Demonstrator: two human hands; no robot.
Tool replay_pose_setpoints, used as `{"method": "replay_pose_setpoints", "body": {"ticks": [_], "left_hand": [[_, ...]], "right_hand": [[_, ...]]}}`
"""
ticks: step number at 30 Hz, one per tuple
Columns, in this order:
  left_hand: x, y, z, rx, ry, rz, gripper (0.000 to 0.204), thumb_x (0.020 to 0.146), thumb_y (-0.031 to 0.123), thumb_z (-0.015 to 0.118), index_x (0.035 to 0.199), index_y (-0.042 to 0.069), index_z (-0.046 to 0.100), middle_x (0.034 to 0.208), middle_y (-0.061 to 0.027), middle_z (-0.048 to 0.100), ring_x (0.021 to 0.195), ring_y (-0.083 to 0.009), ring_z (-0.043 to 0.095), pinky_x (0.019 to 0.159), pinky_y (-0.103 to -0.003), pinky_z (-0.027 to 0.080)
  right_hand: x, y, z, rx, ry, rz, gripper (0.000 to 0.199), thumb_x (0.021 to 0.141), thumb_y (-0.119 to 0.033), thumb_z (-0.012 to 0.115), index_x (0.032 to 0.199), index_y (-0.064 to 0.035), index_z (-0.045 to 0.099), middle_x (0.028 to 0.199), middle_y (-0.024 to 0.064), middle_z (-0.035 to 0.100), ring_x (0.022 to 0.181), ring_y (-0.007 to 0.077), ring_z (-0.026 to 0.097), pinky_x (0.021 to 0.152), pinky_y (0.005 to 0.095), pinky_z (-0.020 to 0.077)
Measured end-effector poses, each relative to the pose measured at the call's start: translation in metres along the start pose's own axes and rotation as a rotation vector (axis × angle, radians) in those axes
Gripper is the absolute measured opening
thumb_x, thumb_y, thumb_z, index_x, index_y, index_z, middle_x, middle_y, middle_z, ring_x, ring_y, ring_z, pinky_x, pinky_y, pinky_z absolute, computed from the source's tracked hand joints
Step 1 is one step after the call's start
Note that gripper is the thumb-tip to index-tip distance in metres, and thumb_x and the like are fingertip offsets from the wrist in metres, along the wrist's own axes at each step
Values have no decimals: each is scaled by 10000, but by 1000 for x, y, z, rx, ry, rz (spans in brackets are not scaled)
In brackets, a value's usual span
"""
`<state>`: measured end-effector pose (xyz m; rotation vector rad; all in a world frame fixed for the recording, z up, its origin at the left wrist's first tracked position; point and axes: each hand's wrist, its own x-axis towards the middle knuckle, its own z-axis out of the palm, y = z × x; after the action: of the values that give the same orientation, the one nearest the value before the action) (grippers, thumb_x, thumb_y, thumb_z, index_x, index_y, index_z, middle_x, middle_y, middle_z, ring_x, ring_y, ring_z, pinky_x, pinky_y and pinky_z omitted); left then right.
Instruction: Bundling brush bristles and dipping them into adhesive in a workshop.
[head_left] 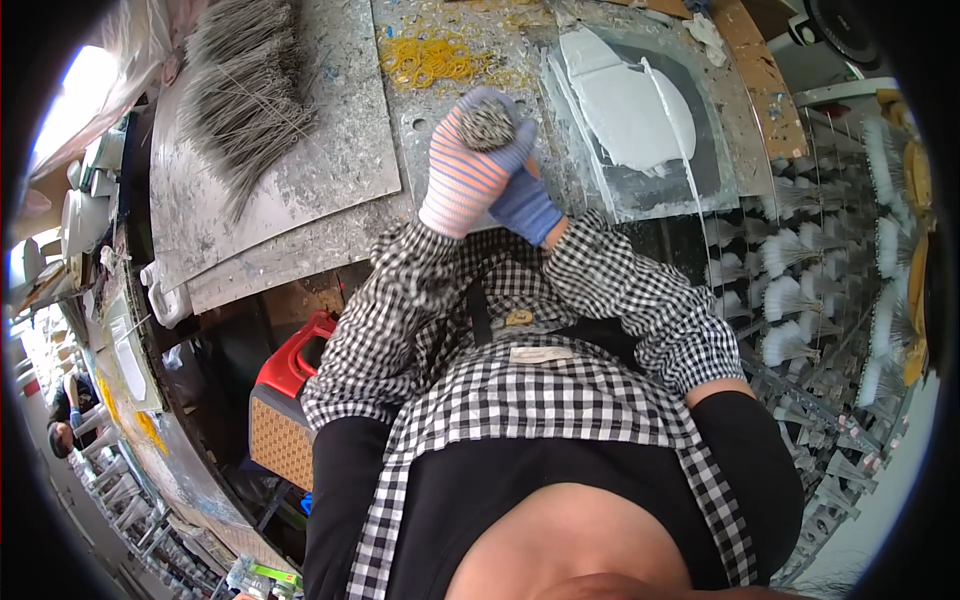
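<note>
Over the near part of the worktable, my two gloved hands are closed together around a bundle of thin grey strands (487, 125). Its cut ends face up between the fingers. My left hand (458, 170), in a pink and white striped glove, wraps the bundle from the left. In a blue glove, my right hand (527, 195) presses against it from the right and below. The lower part of the bundle is hidden by the hands. Beyond them lies a heap of yellow rubber bands (430, 62). A large pile of loose grey strands (245, 85) rests on a board at the left.
White paste (625, 110) is spread on a board at the right, with a thin paste-coated stick (672, 120) across it. Racks of white tufted bundles (790, 260) stand at far right. Below the table's left side is a red-handled box (290, 400). Another person (72, 410) is at far left.
</note>
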<state>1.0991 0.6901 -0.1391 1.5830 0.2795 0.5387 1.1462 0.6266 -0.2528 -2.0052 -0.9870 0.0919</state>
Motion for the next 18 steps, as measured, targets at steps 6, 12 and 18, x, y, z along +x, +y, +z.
{"method": "replay_pose_setpoints", "body": {"ticks": [6, 12, 18], "left_hand": [[0, -30, 1, 99, 51, 4, 241, 819, 155, 809, 956, 40, 647, 815, -33, 696, 752, -123, 659, 723, -283, 536], [7, -37, -6, 166, 5, 298, 312, 768, 250, 849, 986, 79, 706, 876, -82, 700, 819, -222, 676, 782, -343, 546], [39, 40, -29, 166, -403, 402, 630, 808, 265, 787, 1342, 66, 518, 1273, -142, 622, 1173, -331, 609, 1054, -415, 475]], "right_hand": [[-7, 12, -27, 218, -197, 202, 484, 930, -318, 613, 1353, -103, 520, 1282, 143, 615, 1120, 309, 614, 969, 400, 493], [19, -30, -84, -141, -166, -298, 455, 891, -316, 665, 1290, -117, 573, 1199, 105, 657, 1062, 284, 640, 988, 395, 505], [32, 56, -54, 327, -407, -95, 586, 954, -442, 619, 1403, -94, 475, 1349, 111, 583, 1131, 267, 630, 990, 389, 517]]}}
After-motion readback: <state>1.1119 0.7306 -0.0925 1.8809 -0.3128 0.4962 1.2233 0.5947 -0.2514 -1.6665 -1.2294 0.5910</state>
